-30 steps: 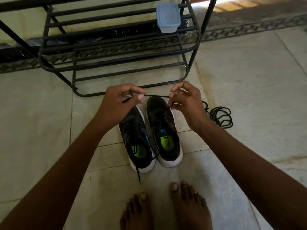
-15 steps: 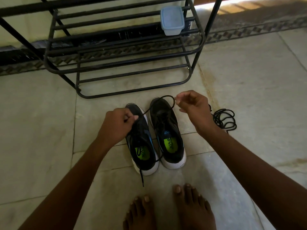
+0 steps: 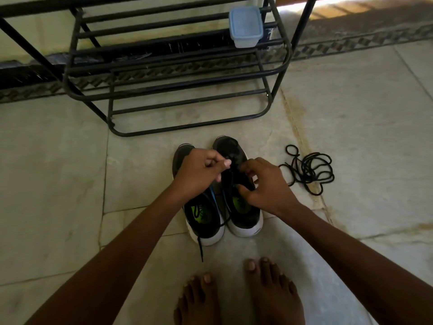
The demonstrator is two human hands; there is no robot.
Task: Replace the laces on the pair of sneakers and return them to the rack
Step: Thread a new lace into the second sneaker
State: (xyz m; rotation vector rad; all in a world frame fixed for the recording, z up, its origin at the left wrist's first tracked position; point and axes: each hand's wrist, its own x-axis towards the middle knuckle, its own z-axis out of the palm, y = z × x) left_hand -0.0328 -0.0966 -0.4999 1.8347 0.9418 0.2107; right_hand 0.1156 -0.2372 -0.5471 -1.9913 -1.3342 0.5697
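Note:
Two black sneakers with white soles and green insoles stand side by side on the floor, the left sneaker [image 3: 203, 219] and the right sneaker [image 3: 243, 214]. Both hands work over the right sneaker's lacing area. My left hand [image 3: 199, 170] pinches a black lace between thumb and curled fingers. My right hand [image 3: 260, 184] has its fingers curled down on the lace at the eyelets. A lace end [image 3: 200, 247] trails off the left sneaker's heel. A loose coiled black lace [image 3: 309, 171] lies on the floor to the right.
A black metal shoe rack [image 3: 187, 99] stands just beyond the sneakers, with a pale blue lidded plastic box [image 3: 245, 26] on an upper shelf. My bare feet [image 3: 236, 296] are on the tiled floor behind the sneakers. A patterned border runs along the wall.
Both hands came down and together from a wide, raised spread, drawing the lace in until they meet over the right sneaker's eyelets.

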